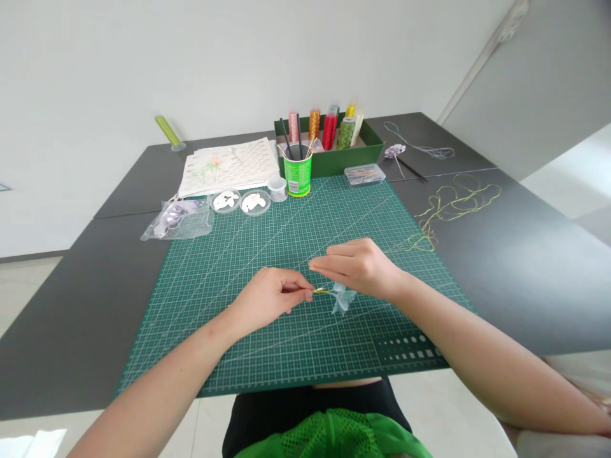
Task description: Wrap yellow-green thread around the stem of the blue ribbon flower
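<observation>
My left hand point(277, 294) pinches the thin stem of a pale blue flower point(342, 299) with sheer petals, low over the green cutting mat point(214, 356). Yellow-green wrapping point(323, 291) shows on the stem just past the fingertips, and the petals point right. Above and to the right of the stem, my right hand point(356, 264) is closed, its fingers pressed together. A loose yellow-green thread point(424, 232) runs from the right side of the table to behind this hand; the grip point itself is hidden.
At the back stand a green box point(329, 162) of thread spools, a green cup point(298, 175) with sticks and a clear case point(365, 175). Two dishes point(254, 202) of white pieces, patterned sheets point(229, 168) and a plastic bag point(179, 219) lie left. A lilac flower point(395, 151) lies back right.
</observation>
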`<action>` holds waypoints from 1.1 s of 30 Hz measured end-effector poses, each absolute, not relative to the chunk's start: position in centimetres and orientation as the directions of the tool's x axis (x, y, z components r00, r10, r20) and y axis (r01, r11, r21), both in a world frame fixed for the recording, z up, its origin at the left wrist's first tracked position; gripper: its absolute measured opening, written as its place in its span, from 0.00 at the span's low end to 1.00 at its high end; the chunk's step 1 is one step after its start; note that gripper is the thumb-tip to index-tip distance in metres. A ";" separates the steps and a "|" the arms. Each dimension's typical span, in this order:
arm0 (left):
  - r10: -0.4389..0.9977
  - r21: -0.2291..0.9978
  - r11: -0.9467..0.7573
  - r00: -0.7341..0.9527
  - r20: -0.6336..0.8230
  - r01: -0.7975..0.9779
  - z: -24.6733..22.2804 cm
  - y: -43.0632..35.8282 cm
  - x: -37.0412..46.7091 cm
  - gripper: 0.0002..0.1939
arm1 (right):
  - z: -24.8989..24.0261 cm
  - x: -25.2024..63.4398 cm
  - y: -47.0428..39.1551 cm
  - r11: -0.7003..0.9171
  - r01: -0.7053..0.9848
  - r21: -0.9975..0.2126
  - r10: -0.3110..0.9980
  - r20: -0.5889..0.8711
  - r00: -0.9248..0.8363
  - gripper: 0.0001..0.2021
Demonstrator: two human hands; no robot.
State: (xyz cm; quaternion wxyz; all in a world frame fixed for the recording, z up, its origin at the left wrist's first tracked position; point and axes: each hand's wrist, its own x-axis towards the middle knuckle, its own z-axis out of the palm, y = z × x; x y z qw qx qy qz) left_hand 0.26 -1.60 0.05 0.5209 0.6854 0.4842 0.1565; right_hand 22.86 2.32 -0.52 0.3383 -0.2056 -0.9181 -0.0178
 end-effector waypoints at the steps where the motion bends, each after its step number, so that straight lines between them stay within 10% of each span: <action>1: 0.824 0.866 0.018 0.483 -0.296 0.500 0.1 -1.6 0.3 0.09 | -0.6 22.9 2.4 0.912 0.388 -0.137 0.385 0.616 -0.687 0.13; 13: 0.822 0.909 0.079 0.489 -0.291 0.409 1.0 -1.9 0.3 0.08 | -2.1 22.1 3.9 0.518 0.401 -0.756 0.790 0.243 -0.563 0.09; 23: 0.965 0.989 0.016 0.258 -0.053 0.145 1.0 -1.1 -0.3 0.10 | -2.1 22.3 3.6 0.395 0.424 -0.815 0.825 0.112 -0.554 0.20; 33: 0.977 0.981 0.193 0.092 -0.195 0.029 1.2 -0.4 -0.3 0.18 | -0.6 22.2 2.9 0.675 0.298 -0.675 0.653 0.358 -0.668 0.11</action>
